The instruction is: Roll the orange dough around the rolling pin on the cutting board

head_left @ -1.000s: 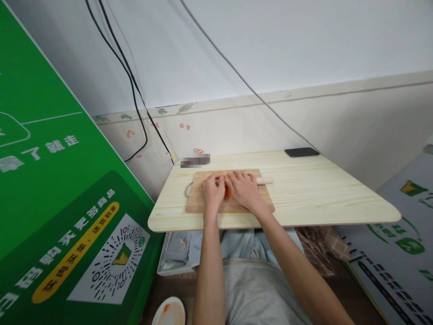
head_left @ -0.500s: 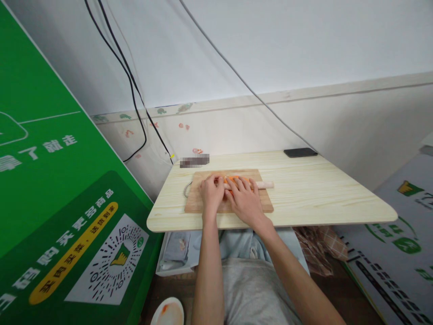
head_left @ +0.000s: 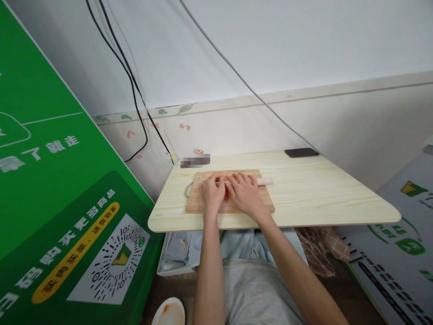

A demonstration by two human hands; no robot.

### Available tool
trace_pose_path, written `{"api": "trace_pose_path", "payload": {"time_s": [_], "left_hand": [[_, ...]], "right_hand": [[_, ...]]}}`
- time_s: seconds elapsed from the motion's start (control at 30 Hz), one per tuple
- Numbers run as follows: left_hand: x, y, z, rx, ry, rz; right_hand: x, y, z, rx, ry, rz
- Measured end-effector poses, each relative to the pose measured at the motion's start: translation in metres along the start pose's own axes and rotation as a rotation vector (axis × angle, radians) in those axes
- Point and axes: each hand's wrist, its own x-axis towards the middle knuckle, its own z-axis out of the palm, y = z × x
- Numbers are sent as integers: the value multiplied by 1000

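Note:
A pale wooden rolling pin (head_left: 265, 181) lies crosswise on a wooden cutting board (head_left: 196, 205), its right end sticking out past my hand. Orange, dough-like material (head_left: 228, 194) shows in the gap between my hands, mostly hidden by them. My left hand (head_left: 213, 189) is curled around the pin's left part, thumb and fingers close together. Across the middle of the pin rests my right hand (head_left: 244, 189), palm down, its fingers stretched out over the wood.
The board has a metal ring handle (head_left: 188, 188) and sits on a light wood-grain table (head_left: 314, 194). A phone (head_left: 301, 152) lies at the back right; a blurred dark object (head_left: 195, 161) is at the back left. Below left stands a stained white dish (head_left: 169, 312).
The rolling pin and my right hand have shifted slightly away from me. The orange strip beyond the pin is now mostly covered, while some orange shows on its near side.

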Motion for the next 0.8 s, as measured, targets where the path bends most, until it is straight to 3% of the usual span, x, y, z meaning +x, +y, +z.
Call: {"api": "trace_pose_path", "payload": {"time_s": [0.2, 0.57, 0.8], "left_hand": [[0, -1, 1, -27, 18, -8], [-1, 0, -1, 14, 35, 2], [0, 0, 0, 10, 21, -12]], "right_hand": [[-19, -4, 3, 7, 13, -1], [17, 2, 4, -11, -39, 10], [-3, -3, 3, -22, -24, 14]]}}
